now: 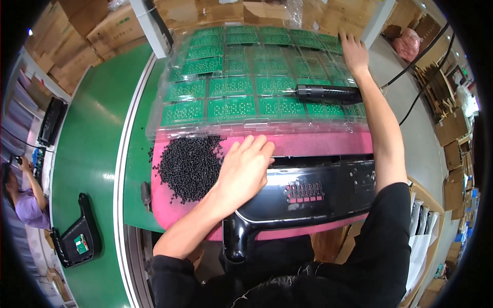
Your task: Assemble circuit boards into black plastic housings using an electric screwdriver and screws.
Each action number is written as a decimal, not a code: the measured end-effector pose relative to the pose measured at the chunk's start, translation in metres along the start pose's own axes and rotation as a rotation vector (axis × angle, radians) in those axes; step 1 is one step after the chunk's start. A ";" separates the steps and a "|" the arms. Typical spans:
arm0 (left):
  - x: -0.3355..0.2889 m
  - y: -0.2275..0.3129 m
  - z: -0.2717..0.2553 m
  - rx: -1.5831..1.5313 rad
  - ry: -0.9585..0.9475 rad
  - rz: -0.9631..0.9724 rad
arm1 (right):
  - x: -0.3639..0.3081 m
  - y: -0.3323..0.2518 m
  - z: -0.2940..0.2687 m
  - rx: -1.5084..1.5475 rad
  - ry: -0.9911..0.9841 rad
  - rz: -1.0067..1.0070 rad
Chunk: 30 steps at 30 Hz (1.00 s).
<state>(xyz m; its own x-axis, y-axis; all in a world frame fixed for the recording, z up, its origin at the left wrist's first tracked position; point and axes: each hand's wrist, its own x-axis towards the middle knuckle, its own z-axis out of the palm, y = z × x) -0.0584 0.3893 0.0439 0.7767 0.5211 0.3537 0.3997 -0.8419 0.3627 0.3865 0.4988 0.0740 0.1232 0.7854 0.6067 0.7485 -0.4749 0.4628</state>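
Note:
My left hand (pixel 245 167) is curled closed between a heap of small black screws (pixel 190 167) and a glossy black plastic housing (pixel 328 190). What its fingers hold, if anything, is hidden. The housing lies on a pink mat (pixel 328 143), its handle-like end (pixel 236 238) overhanging the near edge. My right hand (pixel 354 53) reaches to the far right corner of a clear plastic tray (pixel 154 126), fingers apart over its edge. Rows of green circuit boards (pixel 231 108) fill the tray. A black electric screwdriver (pixel 328 93) lies across the boards, beside my right forearm.
A dark small tool (pixel 146 195) lies left of the mat. Across a white rail, a green conveyor (pixel 102 149) carries another black housing (pixel 79 236) with a board inside. A person in purple (pixel 32 208) works at the far left. Cartons (pixel 205 13) stand behind; a cable (pixel 418 92) hangs right.

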 end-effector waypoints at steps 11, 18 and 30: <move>-0.003 -0.005 -0.027 -0.414 0.287 -0.036 | -0.121 -0.075 -0.283 1.874 -0.234 -0.003; -0.013 -0.008 -0.025 -0.649 0.261 -0.009 | -0.200 -0.078 -0.276 1.805 -0.196 0.029; -0.032 0.004 -0.007 -0.422 -0.232 0.361 | -0.278 -0.030 -0.276 1.648 -0.964 0.139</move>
<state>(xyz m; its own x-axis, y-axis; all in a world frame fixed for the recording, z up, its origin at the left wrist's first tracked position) -0.0854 0.3706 0.0402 0.9324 0.1282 0.3381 -0.1001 -0.8070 0.5821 0.1497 0.1852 0.0703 0.0613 0.9777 -0.2007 0.4183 -0.2078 -0.8842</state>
